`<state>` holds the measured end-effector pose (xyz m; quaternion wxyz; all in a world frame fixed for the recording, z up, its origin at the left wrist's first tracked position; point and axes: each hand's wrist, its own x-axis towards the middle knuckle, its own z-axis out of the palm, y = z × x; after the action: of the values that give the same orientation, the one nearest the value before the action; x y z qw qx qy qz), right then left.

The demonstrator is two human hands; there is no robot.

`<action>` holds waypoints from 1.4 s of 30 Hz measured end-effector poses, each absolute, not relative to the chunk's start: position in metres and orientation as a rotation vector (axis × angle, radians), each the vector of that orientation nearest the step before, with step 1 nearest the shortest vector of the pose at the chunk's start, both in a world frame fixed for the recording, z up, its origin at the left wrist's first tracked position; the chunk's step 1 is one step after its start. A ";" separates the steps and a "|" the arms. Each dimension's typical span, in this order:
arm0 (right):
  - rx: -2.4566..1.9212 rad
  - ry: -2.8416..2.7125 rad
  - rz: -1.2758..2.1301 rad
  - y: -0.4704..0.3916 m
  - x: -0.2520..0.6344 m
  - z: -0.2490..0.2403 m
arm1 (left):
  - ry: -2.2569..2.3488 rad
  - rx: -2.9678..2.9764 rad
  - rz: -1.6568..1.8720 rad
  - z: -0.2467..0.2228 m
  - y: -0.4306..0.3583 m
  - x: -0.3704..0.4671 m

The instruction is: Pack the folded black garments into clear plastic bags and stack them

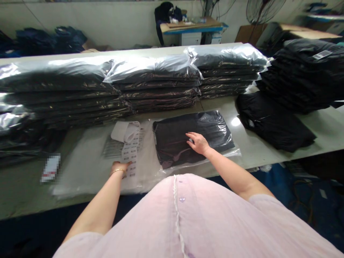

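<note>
A dark folded garment in a clear plastic bag lies flat on the table in front of me. Over it is my right hand, fingers apart, with a small pale spot by the fingertips that is too small to make out. My left hand is at the lower end of a white sticker strip, its fingers partly hidden and blurred. The strip runs from a loose white roll. Both rest on a pile of clear plastic bags.
Stacks of bagged dark garments line the back of the table. Unbagged black garments lie at the right beside a tall black stack. A white tag-like item is at the left.
</note>
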<state>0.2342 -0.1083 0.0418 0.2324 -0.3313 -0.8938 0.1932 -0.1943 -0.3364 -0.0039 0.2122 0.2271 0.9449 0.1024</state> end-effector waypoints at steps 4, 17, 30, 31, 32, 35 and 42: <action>-0.784 -2.522 0.579 -0.137 0.202 0.042 | 2.601 0.514 0.101 -0.006 -0.331 -0.204; -0.684 -2.613 0.838 -0.183 0.148 0.045 | 2.093 0.209 1.244 0.013 -0.318 -0.140; -0.719 -2.582 0.885 -0.202 0.079 0.049 | 1.610 0.312 1.420 0.022 -0.317 -0.095; -0.706 -2.588 0.856 -0.203 0.075 0.048 | 1.606 0.348 1.429 0.022 -0.316 -0.096; -0.692 -2.592 0.830 -0.203 0.070 0.048 | 1.609 0.386 1.431 0.022 -0.314 -0.098; -0.648 -2.614 0.748 -0.201 0.057 0.045 | 1.635 0.481 1.418 0.022 -0.310 -0.101; -0.454 -2.787 0.492 -0.197 0.041 0.046 | 1.677 0.507 1.400 0.019 -0.306 -0.104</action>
<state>0.0407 -0.1965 0.0458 0.1372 -0.1568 -0.9632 0.1701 -0.1045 -0.3062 0.0187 0.4344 0.2037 0.6735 0.5623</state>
